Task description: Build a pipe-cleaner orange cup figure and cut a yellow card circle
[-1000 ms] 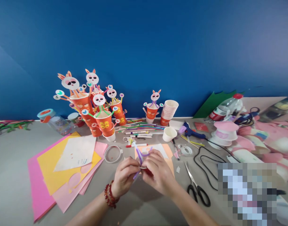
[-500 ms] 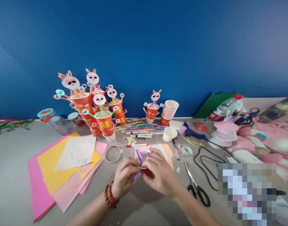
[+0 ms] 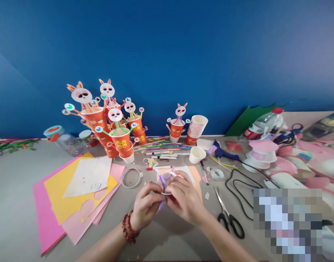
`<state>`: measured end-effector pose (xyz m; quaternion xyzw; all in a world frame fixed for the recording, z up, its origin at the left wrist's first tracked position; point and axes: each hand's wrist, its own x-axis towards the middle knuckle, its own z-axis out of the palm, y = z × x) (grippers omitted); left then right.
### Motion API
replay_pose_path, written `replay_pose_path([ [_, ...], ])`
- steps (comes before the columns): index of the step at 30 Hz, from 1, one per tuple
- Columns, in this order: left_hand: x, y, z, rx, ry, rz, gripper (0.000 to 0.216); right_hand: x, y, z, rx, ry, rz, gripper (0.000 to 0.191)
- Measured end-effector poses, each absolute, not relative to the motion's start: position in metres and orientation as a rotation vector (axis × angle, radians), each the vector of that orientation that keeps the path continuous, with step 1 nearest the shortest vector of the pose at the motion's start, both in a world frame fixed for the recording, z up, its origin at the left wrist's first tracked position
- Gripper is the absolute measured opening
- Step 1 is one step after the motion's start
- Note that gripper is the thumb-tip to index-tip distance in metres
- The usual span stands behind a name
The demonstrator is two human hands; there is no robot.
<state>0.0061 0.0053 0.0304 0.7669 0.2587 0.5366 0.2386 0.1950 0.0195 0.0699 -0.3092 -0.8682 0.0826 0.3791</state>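
Note:
Both hands meet low in the middle of the view around a small paper cup (image 3: 167,194), mostly hidden by the fingers; a strip of its white rim shows. My left hand (image 3: 146,205), with red beads at the wrist, is closed, thumb and forefinger pinching at the rim beside a purple pipe cleaner (image 3: 162,180). That pipe cleaner sticks up above the rim, and a purple end pokes out below. My right hand (image 3: 184,198) is closed round the cup's other side. Orange and white paper (image 3: 197,187) lies behind my right hand.
Red cups with rabbit faces (image 3: 120,140) stand stacked at back left, near a cup stack (image 3: 197,127). Coloured paper sheets (image 3: 53,200) lie left. Scissors (image 3: 229,216), a glue gun (image 3: 224,153) with black cable, and a tape roll (image 3: 132,178) surround the hands.
The cup has turned in my hands, so its red side shows less and more white rim shows. The purple pipe cleaner has shifted slightly. Both hands keep their grip.

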Motion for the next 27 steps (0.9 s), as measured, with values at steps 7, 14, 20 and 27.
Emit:
replay_pose_path([
  [7,0.009,0.004,0.031,2.029,0.758,1.481,0.024,0.195,0.025,0.069,-0.746,-2.188,0.242,0.013],
  [14,0.012,0.002,0.032,2.033,0.777,1.477,0.022,0.197,0.027,0.070,-0.706,-2.201,0.244,0.013],
  [20,0.017,0.000,0.031,1.984,0.837,1.494,0.018,0.199,0.027,0.070,-0.711,-2.203,0.232,0.013],
  [27,0.012,0.004,0.027,2.015,0.794,1.459,0.019,0.196,0.020,0.075,-0.793,-2.182,0.212,0.014],
])
